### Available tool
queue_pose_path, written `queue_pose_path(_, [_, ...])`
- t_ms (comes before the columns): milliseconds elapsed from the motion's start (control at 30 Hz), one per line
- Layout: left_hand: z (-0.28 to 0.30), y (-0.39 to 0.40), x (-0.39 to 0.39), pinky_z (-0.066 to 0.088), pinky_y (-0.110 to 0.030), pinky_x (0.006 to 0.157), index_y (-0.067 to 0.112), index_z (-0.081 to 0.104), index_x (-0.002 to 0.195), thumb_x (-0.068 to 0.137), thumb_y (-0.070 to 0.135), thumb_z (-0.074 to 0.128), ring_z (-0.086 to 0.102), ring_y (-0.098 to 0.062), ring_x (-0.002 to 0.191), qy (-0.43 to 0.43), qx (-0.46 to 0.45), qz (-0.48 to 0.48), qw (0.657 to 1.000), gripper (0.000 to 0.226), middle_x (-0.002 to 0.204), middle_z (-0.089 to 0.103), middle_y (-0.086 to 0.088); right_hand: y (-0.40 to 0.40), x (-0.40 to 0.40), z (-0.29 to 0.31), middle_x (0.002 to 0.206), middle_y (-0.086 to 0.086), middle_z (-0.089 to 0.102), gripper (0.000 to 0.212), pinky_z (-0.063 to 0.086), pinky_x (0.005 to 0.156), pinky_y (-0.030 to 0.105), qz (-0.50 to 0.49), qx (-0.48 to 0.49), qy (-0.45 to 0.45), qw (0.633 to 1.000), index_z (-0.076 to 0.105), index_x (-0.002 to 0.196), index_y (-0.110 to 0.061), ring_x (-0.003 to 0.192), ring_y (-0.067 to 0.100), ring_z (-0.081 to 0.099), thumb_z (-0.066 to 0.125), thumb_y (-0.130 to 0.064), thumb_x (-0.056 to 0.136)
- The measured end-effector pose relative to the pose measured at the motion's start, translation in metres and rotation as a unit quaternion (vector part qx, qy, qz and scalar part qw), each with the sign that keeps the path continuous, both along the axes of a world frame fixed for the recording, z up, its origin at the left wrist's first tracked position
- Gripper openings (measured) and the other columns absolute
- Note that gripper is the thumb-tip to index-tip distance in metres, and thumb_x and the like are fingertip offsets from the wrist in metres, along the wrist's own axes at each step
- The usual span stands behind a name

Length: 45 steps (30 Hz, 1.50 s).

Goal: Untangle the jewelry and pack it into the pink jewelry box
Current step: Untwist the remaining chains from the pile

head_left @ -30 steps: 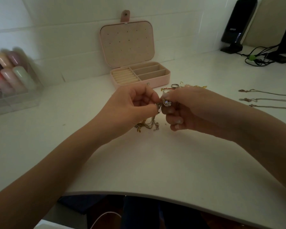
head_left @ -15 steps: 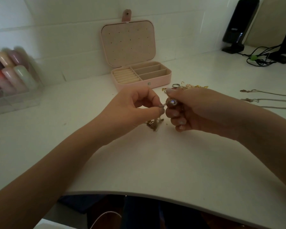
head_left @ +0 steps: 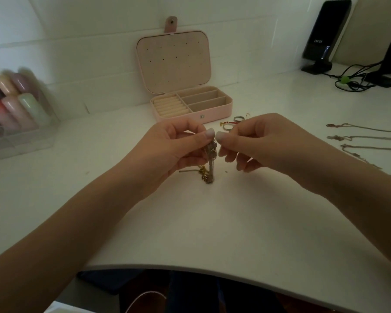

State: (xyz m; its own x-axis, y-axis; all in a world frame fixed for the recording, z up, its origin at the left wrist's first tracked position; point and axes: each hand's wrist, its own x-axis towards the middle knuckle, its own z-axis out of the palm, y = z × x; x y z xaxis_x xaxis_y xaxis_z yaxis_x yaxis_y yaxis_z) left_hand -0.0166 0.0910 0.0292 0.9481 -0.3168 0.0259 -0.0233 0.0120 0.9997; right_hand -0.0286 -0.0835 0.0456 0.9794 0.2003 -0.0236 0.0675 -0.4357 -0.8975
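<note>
A white table (head_left: 190,222) with a curved near edge runs back to a pale tiled wall (head_left: 77,41). At the far left a clear plastic case (head_left: 20,132) holds blurred pastel bottles (head_left: 29,107). A dark speaker (head_left: 323,35) stands at the far right, with a knot of black cables (head_left: 352,82) beside it. The pink jewelry box (head_left: 190,105) sits against the wall near the middle, its lid upright and dotted with small holes, its tray showing ring rolls on the left and three long compartments on the right. Three thin chains (head_left: 366,141) lie stretched out in rows at the right edge, well apart from the box. The left hand (head_left: 174,150) and right hand (head_left: 264,145) meet above the table centre, thumbnails almost touching. The left one pinches the top of a tangled jewelry clump (head_left: 210,159), which hangs down with its lower end resting on the table. The right hand's fingers are curled just beside the clump; whether they grip it cannot be told. A few rings (head_left: 231,123) and small gold pieces lie just in front of the box
</note>
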Motion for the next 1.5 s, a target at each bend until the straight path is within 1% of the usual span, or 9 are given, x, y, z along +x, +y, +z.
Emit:
queue_pose_path(400, [0.001,-0.003,-0.002,0.058,-0.023,0.063,0.011,0.065,0.082,0.060,0.016,0.073,0.071,-0.017,0.066,-0.009,0.019,0.057,0.998,0.025,0.074,0.074,-0.011,0.009,-0.003,-0.009,0.068,0.002,0.071,0.017,0.060,0.062,0.024,-0.058,0.027,-0.029,0.998,0.069,0.082,-0.007,0.059,0.010,0.069,0.075,-0.022,0.081])
queue_pose_path(700, [0.003,-0.002,-0.004,0.058,-0.023,0.064,0.007,0.064,0.088,0.079,-0.002,0.068,0.072,-0.019,0.070,0.001,0.019,0.057,0.998,0.013,0.076,0.074,-0.012,0.005,-0.002,-0.006,0.081,0.015,0.073,0.011,0.060,0.071,0.028,-0.040,0.115,0.015,0.992,0.068,0.087,-0.001,0.069,0.014,0.070,0.070,-0.011,0.085])
queue_pose_path(800, [0.003,-0.003,-0.004,0.058,-0.023,0.064,0.008,0.065,0.087,0.081,-0.001,0.068,0.073,-0.019,0.069,0.006,0.022,0.061,0.998,0.012,0.077,0.074,-0.014,0.006,-0.003,-0.008,0.076,0.009,0.074,0.001,0.060,0.073,0.030,-0.045,0.065,-0.044,0.996,0.072,0.082,-0.010,0.074,0.019,0.072,0.072,-0.011,0.083])
queue_pose_path(933, [0.002,-0.005,-0.005,0.058,-0.023,0.061,0.007,0.063,0.088,0.081,-0.005,0.067,0.072,-0.017,0.066,0.004,0.027,0.068,0.997,0.014,0.074,0.074,-0.012,0.008,-0.005,-0.014,0.068,-0.010,0.070,0.009,0.053,0.068,0.013,-0.061,-0.079,-0.197,0.975,0.075,0.080,-0.021,0.068,0.001,0.066,0.071,-0.013,0.082])
queue_pose_path(1000, [0.001,-0.005,-0.005,0.057,-0.023,0.058,0.007,0.059,0.087,0.081,-0.006,0.067,0.071,-0.016,0.062,-0.007,0.034,0.070,0.997,0.016,0.069,0.073,-0.009,0.009,-0.006,-0.016,0.070,-0.013,0.068,0.010,0.051,0.068,0.014,-0.064,-0.125,-0.247,0.959,0.076,0.081,-0.021,0.071,-0.001,0.063,0.070,-0.013,0.081])
queue_pose_path(1167, [-0.002,-0.006,-0.005,0.058,-0.025,0.059,0.006,0.055,0.085,0.080,-0.008,0.068,0.071,-0.018,0.063,-0.050,0.062,0.079,0.994,0.020,0.068,0.073,-0.009,0.011,-0.006,-0.017,0.067,-0.017,0.062,0.010,0.049,0.068,0.010,-0.063,-0.155,-0.253,0.953,0.069,0.076,-0.024,0.073,-0.003,0.059,0.069,-0.015,0.082])
queue_pose_path(1300, [-0.004,-0.005,-0.003,0.060,-0.032,0.068,0.007,0.056,0.085,0.079,-0.008,0.069,0.072,-0.026,0.069,-0.087,0.093,0.093,0.988,0.021,0.070,0.073,-0.011,0.010,-0.005,-0.014,0.062,-0.006,0.066,0.011,0.053,0.060,0.016,-0.072,-0.094,-0.181,0.976,0.068,0.071,-0.016,0.062,0.004,0.064,0.068,-0.012,0.081])
queue_pose_path(1400, [-0.003,-0.005,-0.004,0.060,-0.030,0.069,0.009,0.055,0.085,0.079,-0.006,0.069,0.071,-0.022,0.065,-0.093,0.095,0.093,0.987,0.021,0.070,0.073,-0.010,0.010,-0.003,-0.009,0.062,0.000,0.066,0.016,0.056,0.054,0.021,-0.071,0.054,-0.020,0.996,0.067,0.074,-0.008,0.053,0.007,0.064,0.061,-0.008,0.088])
queue_pose_path(1500, [-0.002,-0.006,-0.004,0.060,-0.031,0.070,0.010,0.054,0.083,0.080,-0.006,0.068,0.070,-0.019,0.062,-0.096,0.090,0.094,0.987,0.021,0.070,0.073,-0.009,0.013,-0.002,-0.008,0.065,0.003,0.059,0.020,0.051,0.050,0.020,-0.053,0.163,0.110,0.979,0.063,0.078,-0.005,0.050,0.006,0.055,0.052,-0.009,0.094])
